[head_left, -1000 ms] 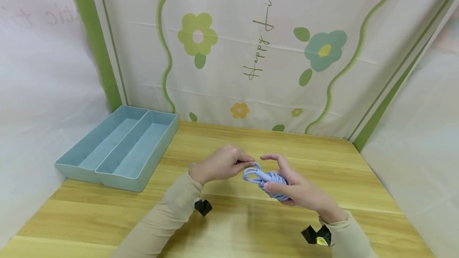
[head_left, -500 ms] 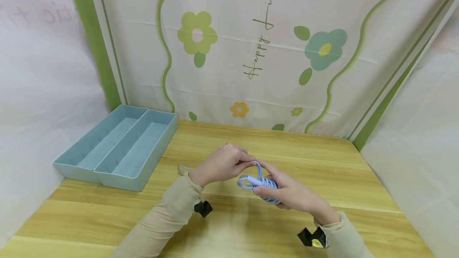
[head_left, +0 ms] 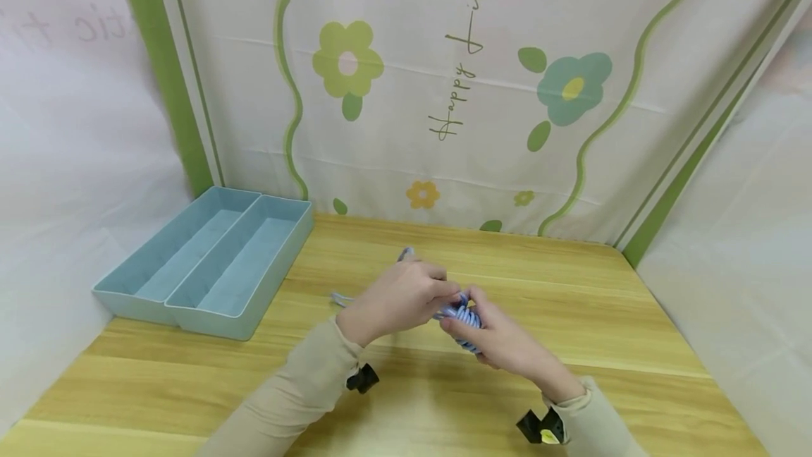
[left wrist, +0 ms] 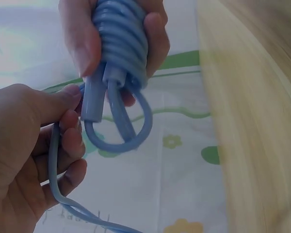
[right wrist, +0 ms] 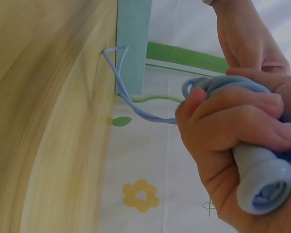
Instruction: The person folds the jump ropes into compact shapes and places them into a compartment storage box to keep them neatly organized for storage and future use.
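Note:
A light blue jump rope is wound into a tight bundle between my hands, above the table. My right hand grips the bundle, fingers curled round the coils. A pale flared handle sticks out below those fingers in the right wrist view. Beside it, my left hand pinches the free cord between thumb and fingers, close to the handle ends. A round loop hangs from the bundle there. Loose cord trails past the left hand. In the head view the left hand covers part of the bundle.
Two long light blue trays stand side by side at the left of the wooden table. A flower-printed curtain rises behind the table's back edge, and white cloth hangs at both sides.
My right hand has shifted left with the bundle, and its raised forefinger has come down to it. My left hand has moved slightly right over the coils, and the trailing cord has swung.

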`<state>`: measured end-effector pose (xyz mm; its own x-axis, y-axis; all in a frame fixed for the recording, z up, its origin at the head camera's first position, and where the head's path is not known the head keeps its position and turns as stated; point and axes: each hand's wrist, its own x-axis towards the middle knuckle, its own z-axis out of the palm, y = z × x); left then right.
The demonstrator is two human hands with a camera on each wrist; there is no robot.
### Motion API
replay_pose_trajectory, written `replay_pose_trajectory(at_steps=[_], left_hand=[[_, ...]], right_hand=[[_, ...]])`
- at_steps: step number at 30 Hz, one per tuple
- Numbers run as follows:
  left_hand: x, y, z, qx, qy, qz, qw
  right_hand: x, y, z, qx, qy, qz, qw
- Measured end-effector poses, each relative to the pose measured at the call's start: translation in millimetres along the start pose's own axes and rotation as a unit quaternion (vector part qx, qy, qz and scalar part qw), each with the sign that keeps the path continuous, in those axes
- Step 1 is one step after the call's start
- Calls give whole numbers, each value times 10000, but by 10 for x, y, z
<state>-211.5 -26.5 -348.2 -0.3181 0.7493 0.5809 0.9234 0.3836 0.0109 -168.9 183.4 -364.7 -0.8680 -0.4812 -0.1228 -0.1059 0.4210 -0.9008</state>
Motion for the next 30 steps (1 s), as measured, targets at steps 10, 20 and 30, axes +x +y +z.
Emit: replay_pose_trajectory(at_steps=[10,20,30], left_hand=[[35,104,-6,336,635,120,9973],[48,142,27,-297,1099,-262,9932],[48,115,27,-813,1079,-337,9903]], right_hand=[[-28,-37,-81,485,998,-451,9928],[-51,-49,-226,723,1371,-835,9844],[-62,-47,-300,1069,1046,-736,9860]])
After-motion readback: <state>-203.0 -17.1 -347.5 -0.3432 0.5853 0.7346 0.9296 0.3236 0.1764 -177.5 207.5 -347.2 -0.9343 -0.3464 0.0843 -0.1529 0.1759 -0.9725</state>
